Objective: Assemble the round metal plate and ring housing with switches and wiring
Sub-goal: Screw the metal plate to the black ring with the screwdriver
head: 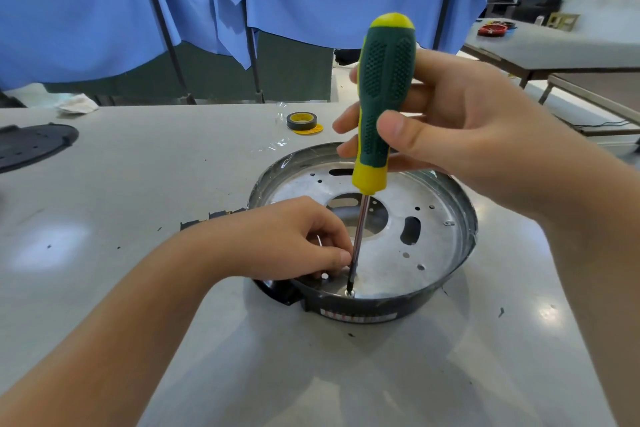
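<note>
Forearms come in from the bottom edge, and the left hand (298,239) sits inside the near-left part of the ring housing (464,218), fingers curled and pinching the shaft of the screwdriver (384,104) just above its tip. That shaft runs nearly straight up from a screw (350,294) at the near rim of the round metal plate (391,253), so the coming move is a twist about that upright axis. Right hand (460,121) is clamped round the green-yellow handle, above the housing's far side.
</note>
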{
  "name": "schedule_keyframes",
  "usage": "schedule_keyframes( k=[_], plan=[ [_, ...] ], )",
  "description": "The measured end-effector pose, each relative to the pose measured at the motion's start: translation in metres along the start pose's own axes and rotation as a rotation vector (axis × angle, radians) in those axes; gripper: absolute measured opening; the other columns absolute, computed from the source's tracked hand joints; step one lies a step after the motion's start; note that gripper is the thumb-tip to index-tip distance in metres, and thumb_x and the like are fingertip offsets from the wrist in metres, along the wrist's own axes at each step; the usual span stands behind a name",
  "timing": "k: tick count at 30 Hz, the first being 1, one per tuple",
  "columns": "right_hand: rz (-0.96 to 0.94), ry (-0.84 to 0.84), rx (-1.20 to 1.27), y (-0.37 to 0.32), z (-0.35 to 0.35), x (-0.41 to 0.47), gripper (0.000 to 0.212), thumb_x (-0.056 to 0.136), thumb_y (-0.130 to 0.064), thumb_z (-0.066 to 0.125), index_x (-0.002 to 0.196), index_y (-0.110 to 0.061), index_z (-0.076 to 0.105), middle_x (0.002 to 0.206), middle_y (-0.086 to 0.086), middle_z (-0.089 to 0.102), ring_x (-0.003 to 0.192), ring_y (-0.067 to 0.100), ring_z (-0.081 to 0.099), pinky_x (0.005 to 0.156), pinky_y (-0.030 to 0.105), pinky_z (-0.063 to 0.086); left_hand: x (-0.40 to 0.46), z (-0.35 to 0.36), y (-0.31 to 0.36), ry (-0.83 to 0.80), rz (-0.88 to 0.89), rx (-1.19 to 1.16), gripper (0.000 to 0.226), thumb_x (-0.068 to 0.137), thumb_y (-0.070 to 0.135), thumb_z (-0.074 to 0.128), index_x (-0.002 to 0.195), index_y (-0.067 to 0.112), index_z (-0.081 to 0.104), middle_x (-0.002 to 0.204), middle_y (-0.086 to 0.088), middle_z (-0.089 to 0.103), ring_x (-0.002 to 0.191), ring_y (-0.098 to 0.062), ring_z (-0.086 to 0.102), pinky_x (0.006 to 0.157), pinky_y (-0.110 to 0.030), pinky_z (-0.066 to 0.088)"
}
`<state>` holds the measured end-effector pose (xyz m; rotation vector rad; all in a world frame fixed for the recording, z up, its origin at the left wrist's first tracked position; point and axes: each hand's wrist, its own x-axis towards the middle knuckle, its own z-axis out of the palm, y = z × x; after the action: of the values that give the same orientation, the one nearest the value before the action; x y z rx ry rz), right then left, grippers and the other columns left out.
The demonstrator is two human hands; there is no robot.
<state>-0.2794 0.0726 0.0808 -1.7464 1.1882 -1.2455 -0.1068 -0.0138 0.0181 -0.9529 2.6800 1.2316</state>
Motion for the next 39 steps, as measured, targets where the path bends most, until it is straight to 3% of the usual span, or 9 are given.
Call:
schedule_keyframes(
  k=[7, 13, 17, 22, 26, 30, 34, 37, 39],
  plan=[
    [-0.035, -0.113, 0.037, -0.003, -0.006, -0.003, 0.039, 0.084, -0.008, 0.057, 0.122, -0.007, 0.051, 0.101, 0.006, 0.073, 0.096, 0.021, 0.071, 0.078, 0.029, 0.057, 0.0, 0.0, 0.0, 0.012, -0.018, -0.002, 0.015, 0.094, 0.025, 0.057, 0.092, 0.028, 0.071, 0.08, 0.011, 0.072, 0.07, -0.002, 0.065, 0.077, -0.023, 0.054],
    [-0.123, 0.142, -0.299, -0.003, 0.011, 0.002, 0.061, 0.057, -0.036, 0.085, 0.106, -0.012, 0.058, 0.094, 0.008, 0.068, 0.082, 0.021, 0.067, 0.07, 0.027, 0.058, -0.004, -0.003, 0.006, 0.025, 0.034, -0.034, 0.031, 0.093, 0.005, 0.049, 0.098, 0.028, 0.069, 0.068, 0.023, 0.066, 0.068, 0.003, 0.062, 0.069, -0.013, 0.048],
    [-0.144, 0.274, -0.413, 0.0, 0.021, 0.005, 0.051, 0.058, -0.05, 0.082, 0.084, -0.015, 0.057, 0.076, 0.0, 0.06, 0.068, 0.018, 0.06, 0.06, 0.033, 0.053, -0.011, -0.007, 0.011, 0.059, 0.138, -0.109, 0.037, 0.077, 0.005, 0.051, 0.096, 0.032, 0.068, 0.087, 0.018, 0.071, 0.084, -0.004, 0.067, 0.083, -0.026, 0.054],
    [-0.102, 0.397, -0.438, 0.005, 0.029, 0.008, 0.049, 0.05, -0.064, 0.077, 0.069, -0.034, 0.042, 0.059, -0.03, 0.052, 0.056, -0.006, 0.05, 0.05, 0.006, 0.038, -0.017, -0.013, 0.013, 0.114, 0.243, -0.279, 0.04, 0.067, 0.023, 0.076, 0.104, 0.032, 0.067, 0.097, 0.01, 0.071, 0.091, -0.012, 0.069, 0.078, -0.026, 0.055],
    [-0.083, 0.416, -0.424, 0.009, 0.031, 0.009, 0.048, 0.052, -0.065, 0.076, 0.069, -0.036, 0.042, 0.058, -0.037, 0.051, 0.057, -0.013, 0.052, 0.051, 0.001, 0.036, -0.016, -0.009, 0.02, 0.348, 0.278, -0.27, 0.042, 0.056, 0.035, 0.089, 0.092, 0.034, 0.068, 0.085, 0.006, 0.073, 0.078, -0.015, 0.072, 0.075, -0.032, 0.059],
    [-0.05, 0.406, -0.368, 0.01, 0.031, 0.01, 0.047, 0.052, -0.066, 0.075, 0.069, -0.035, 0.043, 0.051, -0.037, 0.049, 0.055, -0.016, 0.052, 0.047, -0.001, 0.034, -0.013, -0.002, 0.023, 0.409, 0.256, -0.274, 0.028, 0.06, 0.026, 0.091, 0.077, 0.016, 0.07, 0.072, -0.004, 0.072, 0.07, -0.023, 0.071, 0.074, -0.042, 0.06],
    [0.009, 0.311, -0.306, 0.008, 0.027, 0.01, 0.053, 0.048, -0.069, 0.069, 0.08, -0.031, 0.052, 0.065, -0.022, 0.06, 0.062, -0.007, 0.059, 0.054, 0.005, 0.043, -0.014, -0.002, 0.023, 0.38, 0.249, -0.271, 0.023, 0.066, 0.02, 0.087, 0.082, 0.014, 0.071, 0.072, 0.002, 0.073, 0.067, -0.016, 0.072, 0.072, -0.034, 0.06],
    [0.043, 0.06, -0.043, 0.006, 0.014, 0.007, 0.049, 0.065, -0.043, 0.079, 0.103, -0.024, 0.056, 0.083, -0.004, 0.069, 0.079, 0.006, 0.068, 0.07, 0.016, 0.054, -0.017, -0.005, 0.023, 0.34, 0.276, -0.261, 0.017, 0.069, 0.013, 0.084, 0.078, 0.016, 0.07, 0.061, 0.011, 0.069, 0.057, -0.006, 0.068, 0.062, -0.016, 0.052],
    [0.042, -0.056, 0.146, 0.005, 0.004, 0.004, 0.049, 0.071, -0.025, 0.072, 0.117, -0.02, 0.055, 0.098, 0.0, 0.073, 0.096, 0.015, 0.07, 0.082, 0.026, 0.055, -0.017, -0.008, 0.02, 0.33, 0.266, -0.293, 0.015, 0.069, 0.009, 0.084, 0.076, 0.015, 0.072, 0.07, 0.004, 0.073, 0.066, -0.015, 0.072, 0.067, -0.02, 0.056]
  ],
)
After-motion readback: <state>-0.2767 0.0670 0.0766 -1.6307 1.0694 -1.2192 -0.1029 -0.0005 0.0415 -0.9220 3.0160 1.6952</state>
